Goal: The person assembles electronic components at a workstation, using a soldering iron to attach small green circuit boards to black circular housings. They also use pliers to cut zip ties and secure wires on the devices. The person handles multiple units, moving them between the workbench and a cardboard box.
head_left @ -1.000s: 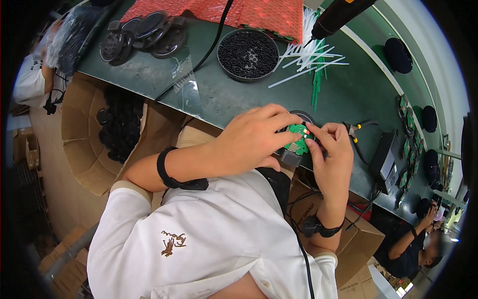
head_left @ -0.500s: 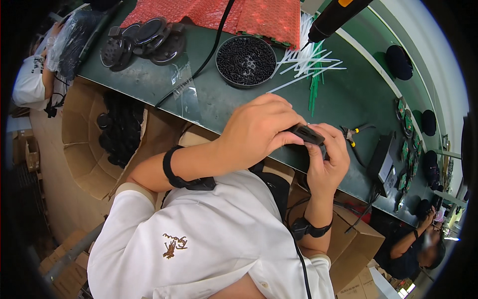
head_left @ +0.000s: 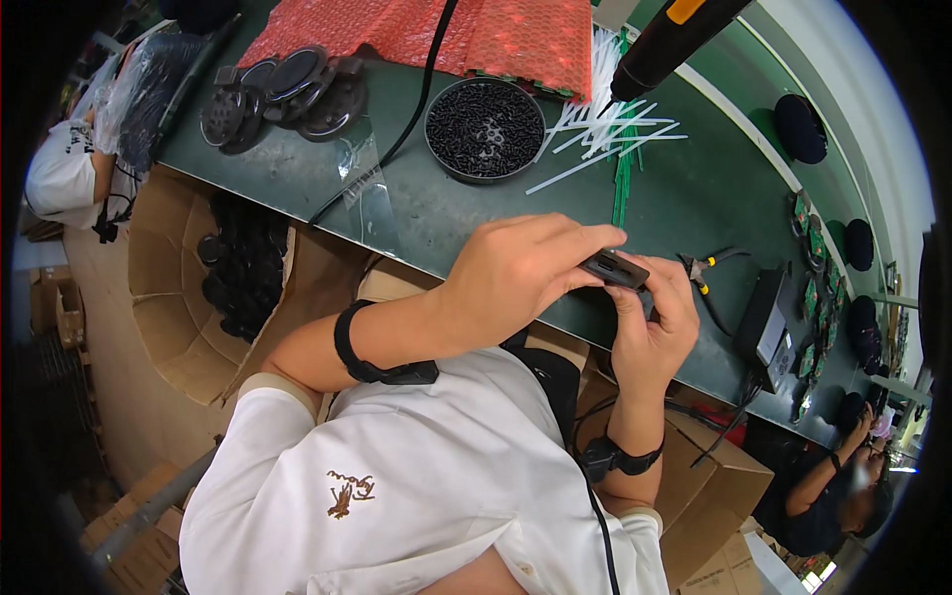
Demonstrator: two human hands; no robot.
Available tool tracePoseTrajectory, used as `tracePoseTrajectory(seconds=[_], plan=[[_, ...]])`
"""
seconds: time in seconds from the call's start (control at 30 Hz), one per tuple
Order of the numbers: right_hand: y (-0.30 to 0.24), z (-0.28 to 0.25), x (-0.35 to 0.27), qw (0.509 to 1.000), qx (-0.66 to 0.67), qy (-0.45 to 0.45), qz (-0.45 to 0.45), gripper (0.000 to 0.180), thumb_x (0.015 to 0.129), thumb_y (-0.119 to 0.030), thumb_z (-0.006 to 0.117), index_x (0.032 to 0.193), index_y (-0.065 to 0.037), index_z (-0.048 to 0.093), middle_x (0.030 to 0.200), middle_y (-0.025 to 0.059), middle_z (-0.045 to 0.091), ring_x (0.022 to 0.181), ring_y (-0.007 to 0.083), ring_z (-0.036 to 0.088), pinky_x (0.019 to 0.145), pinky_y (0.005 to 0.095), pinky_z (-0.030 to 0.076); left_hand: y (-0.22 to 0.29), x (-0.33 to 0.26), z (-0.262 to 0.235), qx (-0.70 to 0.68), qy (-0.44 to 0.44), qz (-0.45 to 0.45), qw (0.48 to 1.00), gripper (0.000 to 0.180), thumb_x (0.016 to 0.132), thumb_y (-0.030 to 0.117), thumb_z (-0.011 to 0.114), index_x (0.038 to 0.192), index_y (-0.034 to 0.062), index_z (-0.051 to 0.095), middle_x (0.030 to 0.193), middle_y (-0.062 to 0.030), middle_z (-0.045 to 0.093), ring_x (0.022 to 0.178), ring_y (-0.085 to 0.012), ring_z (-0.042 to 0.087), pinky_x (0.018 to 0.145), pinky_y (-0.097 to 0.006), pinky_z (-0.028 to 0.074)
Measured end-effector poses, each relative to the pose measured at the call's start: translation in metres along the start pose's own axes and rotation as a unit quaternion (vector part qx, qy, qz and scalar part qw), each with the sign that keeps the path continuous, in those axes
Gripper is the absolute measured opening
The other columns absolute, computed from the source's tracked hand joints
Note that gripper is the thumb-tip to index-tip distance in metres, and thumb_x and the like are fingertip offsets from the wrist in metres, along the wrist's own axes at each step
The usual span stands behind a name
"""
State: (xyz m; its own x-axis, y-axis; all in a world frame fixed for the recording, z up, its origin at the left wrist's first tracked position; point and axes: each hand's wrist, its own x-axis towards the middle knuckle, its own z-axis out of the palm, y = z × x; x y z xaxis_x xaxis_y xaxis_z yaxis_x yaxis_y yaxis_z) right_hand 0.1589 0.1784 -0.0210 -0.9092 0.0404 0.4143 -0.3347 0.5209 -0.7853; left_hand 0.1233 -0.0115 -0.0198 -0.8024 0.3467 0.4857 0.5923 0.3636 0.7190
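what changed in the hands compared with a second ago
The black part between the left hand and right hand has been turned: a green board showed there before, now a dark, narrow side faces the camera and no green shows. Both hands keep hold. The dish of small black pieces and pliers stayed put.

A cluttered, dark green surface (head_left: 694, 203)

Red bubble wrap (head_left: 526, 40) lies beyond a round, dark dish (head_left: 484, 180) of small black pieces (head_left: 464, 129). Thin white plastic strips (head_left: 601, 89) lie beside and across straight green strips (head_left: 623, 188), under a black, orange-banded, pen-shaped tool (head_left: 659, 61). Black-and-yellow pliers (head_left: 697, 269) lie near a black rectangular box (head_left: 773, 315); an open brown cardboard box (head_left: 164, 278) stands at left.
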Motion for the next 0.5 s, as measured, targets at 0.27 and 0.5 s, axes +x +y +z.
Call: tracePoseTrajectory(seconds=[0.27, 0.5], plan=[[0.0025, -0.0004, -0.0036, 1.000, -0.008, 0.011, -0.011, 0.025, 0.083, -0.007, 0.081, 0.107, -0.002, 0.077, 0.093, 0.0107, 0.069, 0.082, 0.0205, 0.066, 0.072, 0.0288, 0.051, 0.0009, 0.0000, 0.0029, -0.005, 0.026, 0.042, 0.999, 0.031, 0.079, 0.005, 0.079, 0.109, 0.0027, 0.069, 0.098, -0.0123, 0.072, 0.085, -0.0316, 0.071, 0.071, -0.038, 0.056], [0.0023, -0.0001, -0.0047, 1.000, -0.005, 0.013, -0.007, 0.024, 0.084, -0.006, 0.081, 0.107, -0.003, 0.078, 0.093, 0.0103, 0.069, 0.082, 0.0201, 0.066, 0.071, 0.0283, 0.051, 0.0002, -0.0013, 0.0036, -0.004, 0.021, 0.036, 0.999, 0.033, 0.077, 0.002, 0.080, 0.108, 0.0026, 0.069, 0.099, -0.0139, 0.073, 0.084, -0.0327, 0.071, 0.070, -0.038, 0.057]])
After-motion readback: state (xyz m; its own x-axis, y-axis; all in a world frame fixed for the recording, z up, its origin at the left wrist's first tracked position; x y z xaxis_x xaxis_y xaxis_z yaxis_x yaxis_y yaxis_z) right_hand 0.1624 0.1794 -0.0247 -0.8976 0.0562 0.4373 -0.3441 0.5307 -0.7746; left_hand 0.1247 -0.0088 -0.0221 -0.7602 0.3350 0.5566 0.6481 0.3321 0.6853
